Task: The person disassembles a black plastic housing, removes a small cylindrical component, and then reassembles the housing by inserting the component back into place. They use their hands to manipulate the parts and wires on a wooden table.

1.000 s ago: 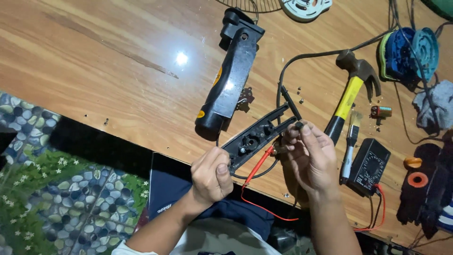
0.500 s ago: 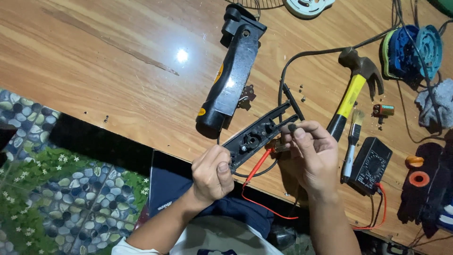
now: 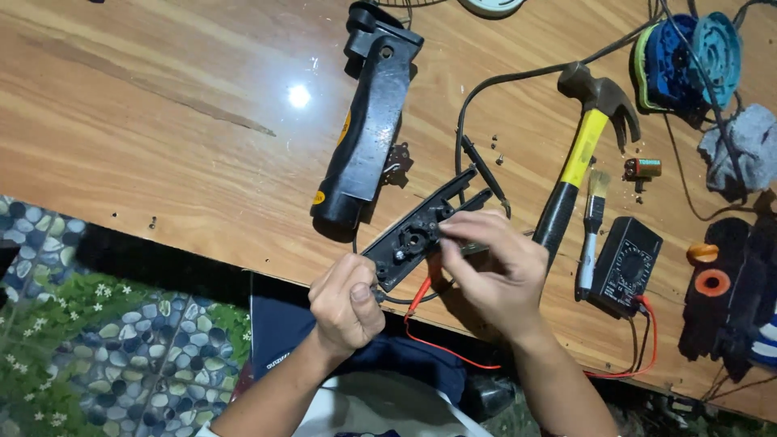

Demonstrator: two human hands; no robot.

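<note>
My left hand (image 3: pixel 346 301) grips the near end of a long black plastic casing half (image 3: pixel 413 236), held tilted over the wooden table's (image 3: pixel 162 146) front edge. My right hand (image 3: pixel 494 271) rests on the casing's middle, with fingertips pinching at a small part inside it; what they pinch is hidden. A red wire (image 3: pixel 429 344) hangs from under the hands. The other black and yellow casing half (image 3: pixel 366 129) lies on the table just behind.
A yellow-handled hammer (image 3: pixel 581 154), a small brush (image 3: pixel 592 222) and a black multimeter (image 3: pixel 625 263) lie to the right. Farther right are a coiled blue cord (image 3: pixel 688 57), a grey cloth (image 3: pixel 740 150), and black and orange parts (image 3: pixel 716 283). A black cable (image 3: pixel 486 89) crosses the table.
My right hand has moved left onto the middle of the casing. My left hand keeps its grip on the near end.
</note>
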